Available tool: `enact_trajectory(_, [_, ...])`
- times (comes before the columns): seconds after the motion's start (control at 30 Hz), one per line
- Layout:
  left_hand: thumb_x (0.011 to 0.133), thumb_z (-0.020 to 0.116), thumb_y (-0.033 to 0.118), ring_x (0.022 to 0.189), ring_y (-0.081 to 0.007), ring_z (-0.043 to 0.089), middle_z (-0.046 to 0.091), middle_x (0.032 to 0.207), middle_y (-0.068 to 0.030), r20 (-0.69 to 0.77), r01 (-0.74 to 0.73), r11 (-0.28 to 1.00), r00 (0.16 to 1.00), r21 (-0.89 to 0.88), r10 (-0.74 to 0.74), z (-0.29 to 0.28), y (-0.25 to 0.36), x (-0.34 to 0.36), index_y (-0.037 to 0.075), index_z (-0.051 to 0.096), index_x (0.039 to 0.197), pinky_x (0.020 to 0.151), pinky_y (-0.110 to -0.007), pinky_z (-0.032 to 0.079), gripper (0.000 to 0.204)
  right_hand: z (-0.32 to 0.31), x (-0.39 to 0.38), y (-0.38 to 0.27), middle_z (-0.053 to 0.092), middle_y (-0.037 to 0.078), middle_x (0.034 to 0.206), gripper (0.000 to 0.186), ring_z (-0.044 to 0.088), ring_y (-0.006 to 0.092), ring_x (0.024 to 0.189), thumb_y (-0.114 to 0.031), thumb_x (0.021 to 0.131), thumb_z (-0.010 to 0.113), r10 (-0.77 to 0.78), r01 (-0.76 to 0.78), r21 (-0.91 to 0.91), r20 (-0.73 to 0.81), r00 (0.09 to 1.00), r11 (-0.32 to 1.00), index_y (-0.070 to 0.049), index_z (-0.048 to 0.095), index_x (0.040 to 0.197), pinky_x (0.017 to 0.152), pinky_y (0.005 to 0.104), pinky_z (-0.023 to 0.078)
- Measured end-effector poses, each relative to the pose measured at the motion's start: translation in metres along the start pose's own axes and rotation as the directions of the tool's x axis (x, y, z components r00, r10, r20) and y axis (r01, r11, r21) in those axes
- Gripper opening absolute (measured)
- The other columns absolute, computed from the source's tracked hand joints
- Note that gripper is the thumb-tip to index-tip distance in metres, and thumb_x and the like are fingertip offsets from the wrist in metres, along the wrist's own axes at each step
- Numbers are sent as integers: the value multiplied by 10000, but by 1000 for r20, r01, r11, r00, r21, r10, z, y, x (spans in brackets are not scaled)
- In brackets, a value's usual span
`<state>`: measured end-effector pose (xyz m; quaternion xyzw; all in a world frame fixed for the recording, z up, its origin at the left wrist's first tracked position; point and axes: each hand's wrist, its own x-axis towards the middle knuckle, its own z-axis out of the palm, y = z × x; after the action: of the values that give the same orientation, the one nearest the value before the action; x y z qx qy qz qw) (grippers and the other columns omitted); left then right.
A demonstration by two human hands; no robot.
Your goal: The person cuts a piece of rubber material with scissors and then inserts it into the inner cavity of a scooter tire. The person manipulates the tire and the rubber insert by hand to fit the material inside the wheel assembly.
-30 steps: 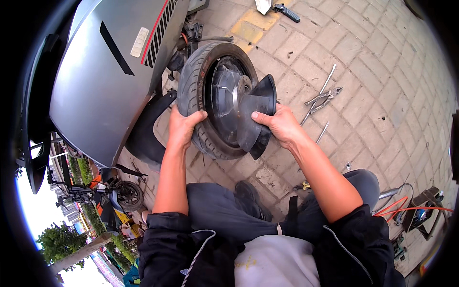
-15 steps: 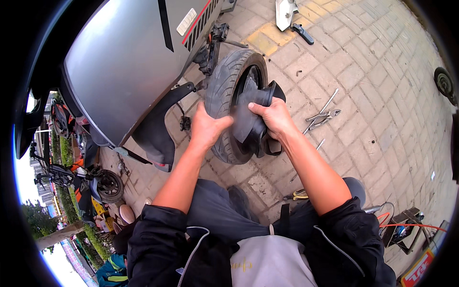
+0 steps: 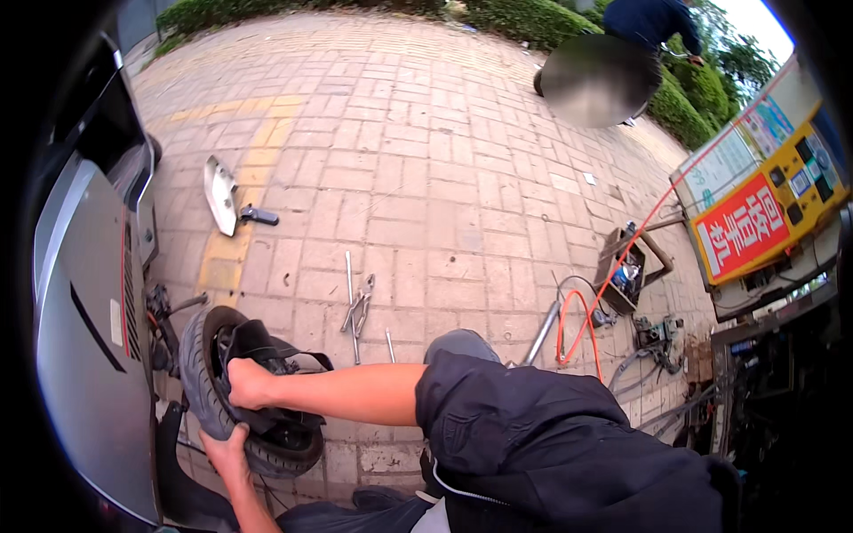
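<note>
A worn black tire (image 3: 201, 377) stands low at the left, beside a silver-grey scooter body (image 3: 75, 346). My left hand (image 3: 228, 453) is closed on the tire's near side, its thumb against the tread and its fingers partly hidden. My right hand (image 3: 251, 384) reaches into the wheel opening against a black, flexible sheet-like piece (image 3: 267, 342), which bulges out of the tire toward the right. The fingers of my right hand are hidden inside, so their grip does not show. A dark scooter fender (image 3: 182, 484) hangs close to my left hand.
Pliers (image 3: 362, 302) lie over a metal rod (image 3: 349, 266) on the paving. Farther off are a white panel (image 3: 218, 197) and a black lever (image 3: 260, 216). At right stand a toolbox (image 3: 625, 266), an orange hose (image 3: 562, 329), a metal cylinder (image 3: 542, 332) and a yellow-red signboard (image 3: 746, 226). A person (image 3: 653, 22) is at the back.
My view has swung to the right. My right hand has gone from holding the black piece outside the wheel to deep inside the opening. My left hand has shifted to the tire's near side.
</note>
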<state>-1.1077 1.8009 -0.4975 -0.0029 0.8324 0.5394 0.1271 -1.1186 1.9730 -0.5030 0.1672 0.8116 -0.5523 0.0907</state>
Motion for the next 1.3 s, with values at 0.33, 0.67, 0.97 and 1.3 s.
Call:
enact_trajectory(0.33, [701, 840, 245, 999, -253, 585, 606, 1157, -174, 221, 49, 988, 972, 149, -81, -24, 30, 41, -96, 489, 1231, 908, -338, 452, 721, 25, -7, 17, 630, 335, 932, 238, 625, 448, 958, -50, 687, 649, -67, 73, 60, -89, 994, 996, 119, 614, 850, 801, 451, 518])
enact_trajectory(0.67, [691, 734, 69, 919, -248, 614, 627, 1085, -167, 186, 40, 998, 982, -56, -29, -6, 26, 53, -67, 509, 1191, 835, -345, 502, 564, 11, -6, 13, 649, 302, 984, 266, 633, 420, 998, -35, 684, 698, -17, 27, 109, -86, 996, 994, 94, 641, 909, 818, 433, 535])
enact_trajectory(0.97, [684, 728, 59, 931, -252, 614, 628, 1101, -164, 161, 16, 996, 987, -92, -1, 16, 24, 41, -79, 510, 1212, 839, -340, 498, 588, -22, -25, -14, 668, 274, 900, 192, 667, 395, 912, -13, 648, 695, 6, -8, -24, -86, 996, 1000, 73, 680, 818, 755, 422, 548])
enact_trajectory(1.3, [668, 781, 100, 872, -206, 616, 639, 1039, -126, 161, -24, 995, 986, -101, 41, 23, 37, 34, -70, 557, 1119, 797, -319, 498, 532, -42, -20, 18, 585, 101, 770, 449, 513, 199, 634, -233, 654, 856, 231, -324, 415, 259, 938, 850, 89, 637, 878, 534, 398, 447])
